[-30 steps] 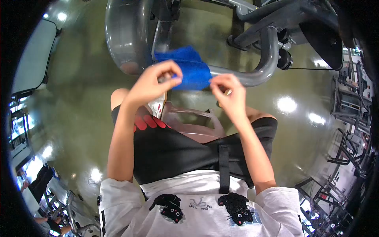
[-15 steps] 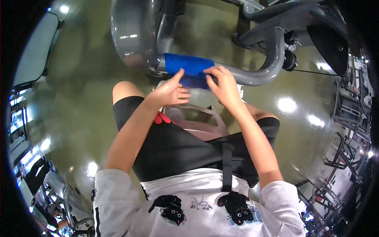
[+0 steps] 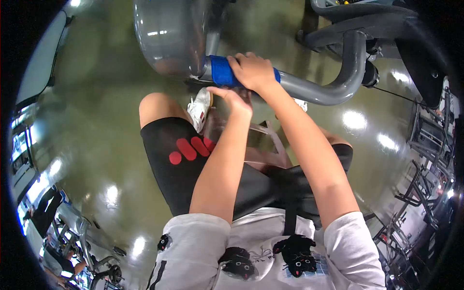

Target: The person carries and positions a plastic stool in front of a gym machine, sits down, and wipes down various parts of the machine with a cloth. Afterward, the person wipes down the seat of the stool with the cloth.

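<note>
Cloth (image 3: 222,71) lies on bar (image 3: 316,92) between the hands (image 3: 252,72)

open gap over floor (image 3: 268,31) btwn rounded housing (image 3: 171,41) on l & frame (image 3: 382,21) on r; grey bar (image 3: 324,93) blocks near side.

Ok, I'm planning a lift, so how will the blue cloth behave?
Probably floppy: the blue cloth follows the curve of the gray bar. Likely light, as it looks thin. It may slide easily, since the bar looks smooth and shiny.
</note>
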The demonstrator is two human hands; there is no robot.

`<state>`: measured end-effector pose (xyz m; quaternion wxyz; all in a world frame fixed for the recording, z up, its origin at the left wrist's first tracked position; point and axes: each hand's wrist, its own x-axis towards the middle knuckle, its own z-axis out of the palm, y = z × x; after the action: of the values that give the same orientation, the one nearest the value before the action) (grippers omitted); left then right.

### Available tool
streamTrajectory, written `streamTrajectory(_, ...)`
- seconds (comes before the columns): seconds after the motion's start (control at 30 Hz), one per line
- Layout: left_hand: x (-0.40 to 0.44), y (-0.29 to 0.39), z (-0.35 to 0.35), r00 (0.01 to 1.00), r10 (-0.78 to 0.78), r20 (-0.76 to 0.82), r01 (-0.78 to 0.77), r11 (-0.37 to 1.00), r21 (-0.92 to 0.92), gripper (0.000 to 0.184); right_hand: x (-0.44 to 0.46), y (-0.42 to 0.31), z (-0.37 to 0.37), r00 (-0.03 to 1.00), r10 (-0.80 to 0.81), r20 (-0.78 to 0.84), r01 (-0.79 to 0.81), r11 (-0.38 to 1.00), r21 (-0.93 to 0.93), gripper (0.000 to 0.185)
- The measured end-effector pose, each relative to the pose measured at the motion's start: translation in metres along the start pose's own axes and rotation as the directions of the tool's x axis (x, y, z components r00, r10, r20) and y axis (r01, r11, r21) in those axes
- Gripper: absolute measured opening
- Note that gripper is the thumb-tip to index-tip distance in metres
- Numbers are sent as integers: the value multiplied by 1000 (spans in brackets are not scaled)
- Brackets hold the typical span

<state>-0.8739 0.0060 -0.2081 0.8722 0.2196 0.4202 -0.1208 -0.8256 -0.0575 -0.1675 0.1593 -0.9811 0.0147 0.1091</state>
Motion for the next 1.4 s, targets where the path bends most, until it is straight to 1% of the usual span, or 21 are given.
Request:
streamTrajectory(0.17, 46, 22, -18, 998, -55, 14, 57, 981, -188, 88, 14, -39, -7, 996, -25, 85, 15, 994, 110, 42)
streamTrajectory(0.2, 47, 26, -15, 984, 58, 169, -27, 984, -178, 85, 17, -40, -4, 995, -23, 94, 13, 994, 110, 42)
streamTrajectory(0.27, 48, 35, -11, 997, -69, 36, 77, 948, -307, 78, 22, -41, -1, 995, -56, 80, 34, 966, 258, 41)
streamTrajectory(0.3, 50, 34, -12, 997, -71, 33, 78, 947, -310, 78, 31, -39, -4, 968, -73, 239, 10, 967, 256, 47)
streamTrajectory(0.33, 53, 32, -14, 996, -88, 35, 94, 958, -272, 73, 40, -37, -7, 967, -74, 244, 10, 967, 254, 47)
streamTrajectory(0.43, 67, 30, -24, 993, -64, 96, 82, 976, -204, 67, 55, -38, -23, 840, -45, 541, -201, 899, 388, 59)
streamTrajectory(0.53, 65, 33, -18, 992, -32, 119, 54, 980, -190, 62, 81, -23, 12, 752, -42, 657, -297, 869, 396, 61)
streamTrajectory(0.57, 63, 33, -17, 992, -28, 125, 50, 982, -181, 61, 83, -17, 18, 754, -45, 656, -295, 869, 399, 61)
streamTrajectory(0.63, 65, 29, -19, 991, -20, 134, 43, 984, -172, 59, 84, 0, 27, 761, -404, 507, 39, 809, 586, 66)
streamTrajectory(0.67, 70, 24, -27, 994, -23, 107, 39, 988, -146, 56, 93, 14, 49, 762, -408, 503, 45, 808, 587, 66)
streamTrajectory(0.73, 65, 16, -27, 996, -26, 84, 35, 993, -114, 52, 106, 33, 79, 754, -186, 630, -234, 820, 522, 51)
streamTrajectory(0.8, 41, -6, -27, 923, -42, -383, 188, 917, 352, 45, 91, 28, 30, 707, -129, 695, -299, 836, 460, 50)
streamTrajectory(0.9, 26, -34, -31, 905, 87, -416, 123, 883, 454, 40, 58, 18, -34, 589, 250, 768, -589, 783, 197, 46)
streamTrajectory(0.93, 27, -44, -32, 901, 139, -410, 101, 854, 511, 39, 62, 47, -12, 624, 144, 768, -530, 801, 280, 45)
streamTrajectory(1.0, 5, -36, 5, 935, 114, -335, 44, 903, 428, 34, 60, 94, 11, 651, 39, 758, -462, 813, 355, 45)
streamTrajectory(1.07, -1, -29, 26, 942, -65, -330, 95, 992, 77, 35, 48, 111, 8, 606, 83, 791, -622, 670, 406, 43)
streamTrajectory(1.1, -3, -24, 30, 937, -119, -327, 136, 990, 28, 39, 47, 116, 15, 604, 91, 792, -628, 666, 403, 43)
streamTrajectory(1.2, 16, -21, 20, 970, -189, -153, 164, 973, -164, 48, 48, 123, 18, 640, 18, 768, -524, 740, 420, 39)
streamTrajectory(1.27, 37, -19, 13, 985, -172, -17, 164, 961, -223, 53, 39, 106, -2, 748, -53, 661, -198, 934, 299, 41)
streamTrajectory(1.3, 41, -19, 8, 984, -138, 109, 163, 946, -280, 59, 36, 99, -3, 744, -43, 667, -205, 935, 289, 41)
streamTrajectory(1.4, 34, -8, 17, 988, -134, 80, 154, 928, -339, 66, 35, 71, -5, 794, -64, 605, -154, 941, 301, 46)
